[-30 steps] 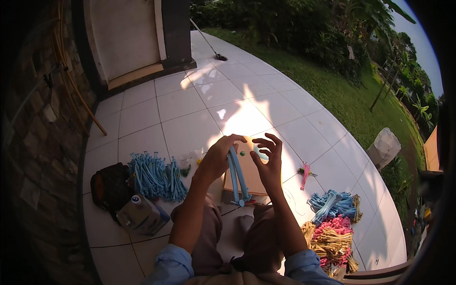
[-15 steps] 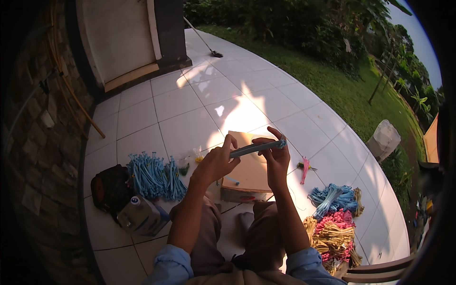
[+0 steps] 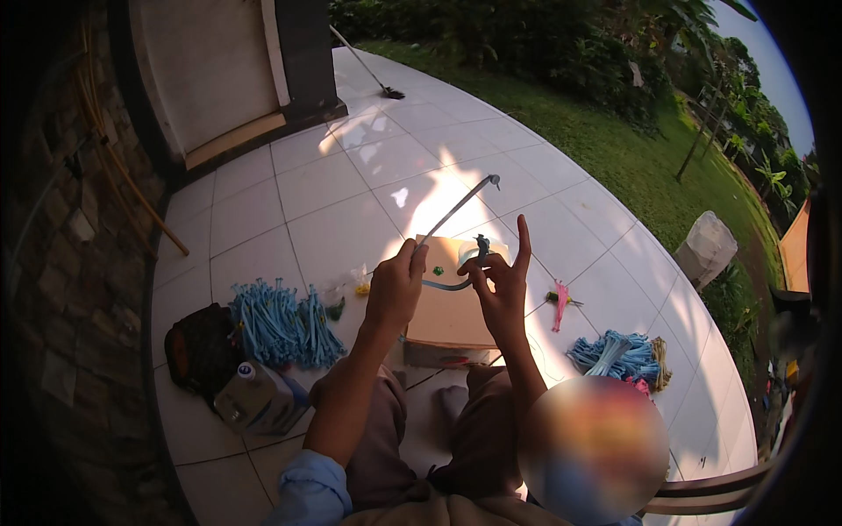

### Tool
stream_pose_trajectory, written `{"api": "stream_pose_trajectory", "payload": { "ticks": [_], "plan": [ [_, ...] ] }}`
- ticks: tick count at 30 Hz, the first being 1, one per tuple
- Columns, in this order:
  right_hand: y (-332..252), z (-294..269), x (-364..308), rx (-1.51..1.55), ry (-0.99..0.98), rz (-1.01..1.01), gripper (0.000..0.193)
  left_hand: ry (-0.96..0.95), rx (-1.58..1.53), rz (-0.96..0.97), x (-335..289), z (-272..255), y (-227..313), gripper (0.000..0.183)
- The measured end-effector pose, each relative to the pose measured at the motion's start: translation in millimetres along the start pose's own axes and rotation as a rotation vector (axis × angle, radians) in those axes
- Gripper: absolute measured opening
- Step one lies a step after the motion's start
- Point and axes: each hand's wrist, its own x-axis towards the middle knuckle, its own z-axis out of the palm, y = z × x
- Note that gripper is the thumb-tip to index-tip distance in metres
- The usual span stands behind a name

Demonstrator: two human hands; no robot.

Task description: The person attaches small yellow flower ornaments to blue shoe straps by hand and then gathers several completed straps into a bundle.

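Observation:
My left hand [image 3: 395, 285] is closed around a narrow blue-grey strap [image 3: 456, 210]. That strap sticks up and away to the right, ending in a small knot or hook-like tip. In my right hand [image 3: 502, 294], thumb and fingers pinch a blue strip with a dark bunched end [image 3: 482, 244], while the index finger points up. A slack blue length [image 3: 447, 286] hangs between the hands; whether it joins the raised strap is hidden in my left fist. Beneath both hands lies a cardboard box [image 3: 447, 320], with a small green item [image 3: 438, 271] on top and a pale round thing partly behind my right hand.
Blue knotted strips [image 3: 285, 324] lie piled at left beside a dark bag [image 3: 203, 351] and a plastic jug [image 3: 259, 399]. At right are more blue bundles [image 3: 614, 353] and a pink strip [image 3: 560, 307]. A blurred disc covers the lower right. A broom [image 3: 390, 92] lies far off.
The strap stretched between both hands has come apart into a raised length at my left hand and a slack piece toward my right. My right index finger now points up.

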Motion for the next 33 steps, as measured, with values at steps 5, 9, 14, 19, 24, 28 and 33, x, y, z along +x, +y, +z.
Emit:
{"api": "stream_pose_trajectory", "payload": {
  "ticks": [5,9,14,19,24,28,33],
  "plan": [
    [-4.9,4.0,2.2,0.081,0.025,0.081,0.067,0.046,-0.256,-0.105,6.3,-8.2,-16.0,0.032],
    [3.1,-7.6,2.0,0.141,0.053,0.354,0.082,-0.233,-0.914,-0.265,8.3,-12.8,-3.6,0.032],
    [24.9,-22.0,4.3,-0.031,-0.146,0.594,0.085,-0.333,-0.706,-0.203,10.8,-16.1,-8.0,0.035],
    [69.8,-65.8,24.8,-0.147,0.031,0.515,0.059,-0.401,-0.58,-0.351,8.9,-15.8,-27.9,0.039],
    [123.1,-46.1,37.2,-0.367,-0.142,0.306,0.034,-0.369,-0.484,-0.395,16.2,-17.1,-44.2,0.039],
    [178.9,-10.2,34.8,-0.618,-0.639,-0.006,0.029,-0.405,-0.48,-0.397,17.1,-16.7,-60.0,0.036],
    [218.0,27.8,35.4,-0.733,-0.574,-0.207,0.029,-0.423,-0.554,-0.548,13.3,-34.2,-91.0,0.034]
  ]
}}
